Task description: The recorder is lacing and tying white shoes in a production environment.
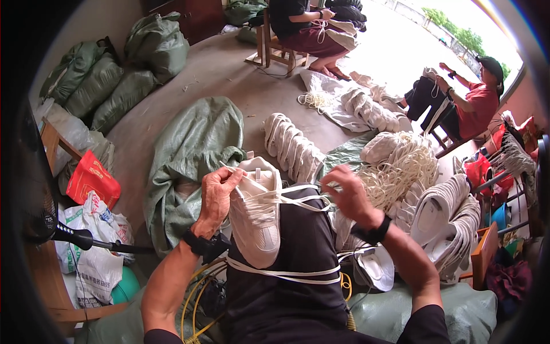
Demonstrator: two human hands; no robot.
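Observation:
A white sneaker [259, 226] rests on my dark-trousered thigh, toe toward me. Its white shoelace [295, 198] is partly threaded and runs in long loops to the right. At the sneaker's upper left side, my left hand [219, 188] is closed, thumb and forefinger pinching a piece of lace. My right hand [350, 198] hovers right of the sneaker, close to the far ends of the lace loops. Motion smears its fingers, so its hold on the lace is unclear. More white laces [286, 274] lie across my thigh below the toe.
Rows of white shoes [292, 148] and a tangle of laces [401, 172] lie ahead and right. Green sacks [197, 149] stand ahead and far left. A red bag [93, 180] is at left. Two people sit beyond, one holding a pale shoe-like item [429, 73].

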